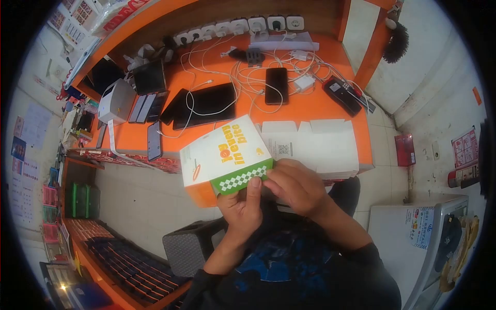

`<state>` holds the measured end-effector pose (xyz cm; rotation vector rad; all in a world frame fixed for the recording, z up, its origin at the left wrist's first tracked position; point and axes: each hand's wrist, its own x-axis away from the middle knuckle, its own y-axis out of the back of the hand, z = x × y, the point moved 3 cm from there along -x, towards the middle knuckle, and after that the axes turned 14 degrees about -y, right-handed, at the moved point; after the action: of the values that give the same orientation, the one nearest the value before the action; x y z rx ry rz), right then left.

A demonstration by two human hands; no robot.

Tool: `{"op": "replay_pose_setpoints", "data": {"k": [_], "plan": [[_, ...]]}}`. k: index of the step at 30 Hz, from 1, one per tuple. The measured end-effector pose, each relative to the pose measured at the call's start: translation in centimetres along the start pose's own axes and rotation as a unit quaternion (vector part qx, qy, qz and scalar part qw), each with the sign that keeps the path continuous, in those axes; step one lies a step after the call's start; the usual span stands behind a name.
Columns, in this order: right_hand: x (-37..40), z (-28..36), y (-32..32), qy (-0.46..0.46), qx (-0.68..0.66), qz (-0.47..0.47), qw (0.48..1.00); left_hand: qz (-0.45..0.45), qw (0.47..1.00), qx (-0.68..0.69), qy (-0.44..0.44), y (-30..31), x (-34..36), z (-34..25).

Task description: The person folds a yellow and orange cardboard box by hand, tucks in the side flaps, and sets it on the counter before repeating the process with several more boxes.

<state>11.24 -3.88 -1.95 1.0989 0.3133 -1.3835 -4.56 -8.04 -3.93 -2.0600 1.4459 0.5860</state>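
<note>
A folded cardboard food box, white on top with yellow and orange lettering, is held up in front of me over the desk's front edge. Its near side is green with a white checkered band, and an orange side shows at the lower left. My left hand grips it from below, the thumb pressed on the green side. The bent fingers of my right hand close on the same side's right end; their tips are partly hidden. Just behind the right hand, unfolded white cardboard with a printed code lies on the desk.
The orange desk holds tangled white cables, a tablet, a phone and a red-black device. A label printer stands left. Sockets line the back. A dark stool is below, a white appliance at right.
</note>
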Motion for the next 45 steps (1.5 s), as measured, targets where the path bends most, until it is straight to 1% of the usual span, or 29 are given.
{"op": "replay_pose_setpoints", "data": {"k": [2, 4, 5, 6, 7, 8, 9, 10, 11, 13, 14, 16, 17, 18, 19, 20, 22, 25, 28, 29, 31, 34, 41, 43, 45], "plan": [[-0.4, 0.2, 0.4, 0.005, 0.021, 0.009, 1.000, 0.017, 1.000, -0.010, 0.005, 0.2, 0.0, 0.1], [-0.8, 0.4, 0.7, 0.005, 0.041, -0.005, 0.999, 0.035, 0.999, -0.020, 0.011, 0.5, -0.1, 0.0], [-0.9, 0.3, 0.7, 0.004, 0.041, -0.006, 0.999, 0.064, 0.998, -0.008, 0.008, 0.5, -0.4, -0.1], [-1.1, 0.0, 0.8, -0.030, 0.011, -0.005, 0.999, 0.093, 0.996, 0.005, 0.005, 0.3, -0.6, -0.1], [-1.3, -0.3, 0.8, -0.065, -0.019, -0.004, 0.998, 0.093, 0.996, 0.005, 0.004, 0.3, -0.6, 0.2], [-1.3, -0.2, 0.8, -0.065, -0.018, -0.005, 0.998, 0.118, 0.992, -0.042, -0.018, 0.2, -0.4, 0.6], [-1.2, -0.4, 0.8, -0.127, -0.049, -0.004, 0.991, 0.142, 0.985, -0.090, -0.038, 0.1, -0.4, 0.8], [-1.2, -0.6, 0.8, -0.187, -0.080, -0.002, 0.979, 0.161, 0.981, -0.106, -0.024, 0.0, -0.6, 0.8], [-1.1, -0.5, 0.8, -0.186, -0.080, -0.001, 0.979, 0.160, 0.981, -0.106, -0.023, 0.2, -0.7, 0.9], [-0.9, -0.7, 0.6, -0.236, -0.154, 0.014, 0.959, 0.183, 0.968, -0.170, -0.014, 0.6, -0.8, 1.1], [-0.9, -0.7, 0.6, -0.237, -0.154, 0.015, 0.959, 0.182, 0.968, -0.170, -0.013, 0.7, -0.7, 1.3], [-1.1, -0.7, 0.8, -0.208, -0.138, 0.020, 0.968, 0.127, 0.988, -0.084, 0.022, 1.1, -0.4, 2.1], [-1.2, -0.7, 0.9, -0.208, -0.138, 0.020, 0.968, 0.127, 0.988, -0.085, 0.022, 1.4, -0.4, 2.2], [-1.4, -0.4, 1.0, -0.175, -0.113, 0.026, 0.978, 0.089, 0.991, 0.005, 0.103, 1.8, -0.3, 2.6], [-1.5, -0.2, 1.0, -0.143, -0.088, 0.032, 0.985, 0.049, 0.977, 0.094, 0.183, 1.9, -0.1, 3.1], [-1.4, -0.1, 0.9, -0.143, -0.088, 0.033, 0.985, 0.049, 0.977, 0.094, 0.184, 2.0, 0.1, 3.2], [-1.3, 0.3, 0.6, -0.115, -0.082, 0.050, 0.989, 0.077, 0.974, 0.142, 0.158, 1.8, 0.1, 3.3], [-1.2, 0.2, 0.3, -0.098, -0.067, 0.049, 0.992, 0.055, 0.969, 0.174, 0.165, 1.3, 0.6, 3.6], [-1.2, 0.5, 0.4, -0.096, -0.082, 0.050, 0.991, 0.048, 0.962, 0.200, 0.179, 1.0, 0.4, 3.3], [-1.1, 0.5, 0.3, -0.097, -0.082, 0.052, 0.991, 0.046, 0.962, 0.200, 0.180, 0.9, 0.3, 3.1], [-0.9, 0.4, 0.4, -0.095, -0.068, 0.011, 0.993, 0.036, 0.959, 0.205, 0.194, 0.7, 0.1, 2.6], [-1.2, 0.7, 0.6, -0.103, -0.050, 0.004, 0.993, 0.048, 0.962, 0.189, 0.193, 0.7, 0.3, 2.7], [-1.0, 0.9, 0.3, -0.096, -0.056, 0.012, 0.994, 0.026, 0.965, 0.189, 0.182, 0.5, 0.4, 2.5], [-0.9, 0.9, 0.4, -0.076, -0.064, 0.020, 0.995, 0.013, 0.962, 0.204, 0.179, 0.5, 0.5, 2.5], [-0.7, 0.8, 0.3, -0.070, -0.079, 0.031, 0.994, 0.023, 0.964, 0.202, 0.170, 1.1, 0.7, 2.7]]}}
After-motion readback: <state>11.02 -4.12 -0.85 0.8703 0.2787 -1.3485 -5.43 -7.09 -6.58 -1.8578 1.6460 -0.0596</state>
